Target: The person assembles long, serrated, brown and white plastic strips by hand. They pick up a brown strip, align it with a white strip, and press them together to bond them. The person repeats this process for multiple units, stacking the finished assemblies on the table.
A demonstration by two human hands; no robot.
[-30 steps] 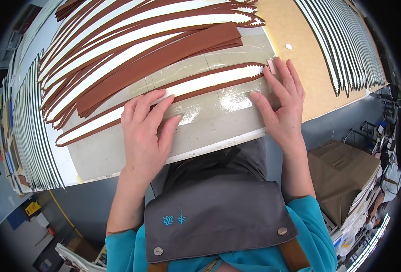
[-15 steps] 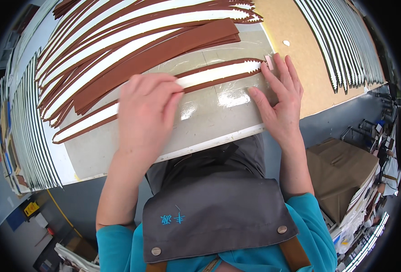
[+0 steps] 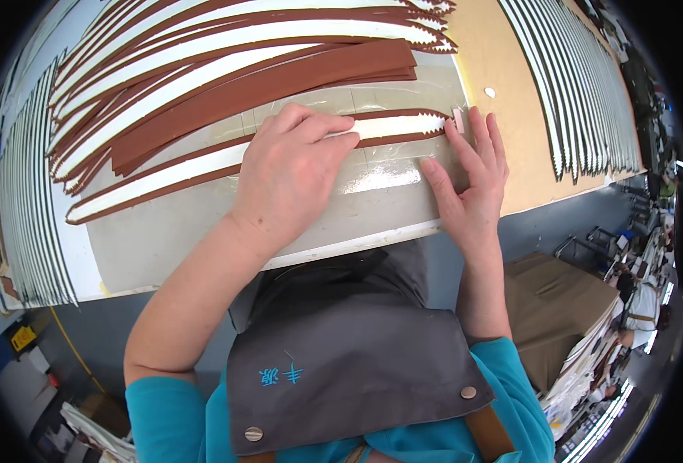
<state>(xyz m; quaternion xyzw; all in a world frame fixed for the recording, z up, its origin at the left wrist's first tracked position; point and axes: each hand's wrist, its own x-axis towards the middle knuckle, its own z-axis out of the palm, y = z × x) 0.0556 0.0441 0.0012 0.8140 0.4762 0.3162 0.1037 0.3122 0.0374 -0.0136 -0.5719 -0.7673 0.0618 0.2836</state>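
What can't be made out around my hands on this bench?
All in the head view:
Middle of the long brown-and-white strip: hidden by the left hand.
Left hand's grip: the back of the hand hides whether it pinches or presses.
Right hand: its index fingertip hides whether it touches the toothed end.
Pile of strips beyond: cut off by the top edge.
Clutter at the right rim: too small and bent to name.

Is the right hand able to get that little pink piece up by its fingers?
Probably yes: the right hand is spread open with its fingertips right around the small pink piece, and nothing seems to cover its upper part.
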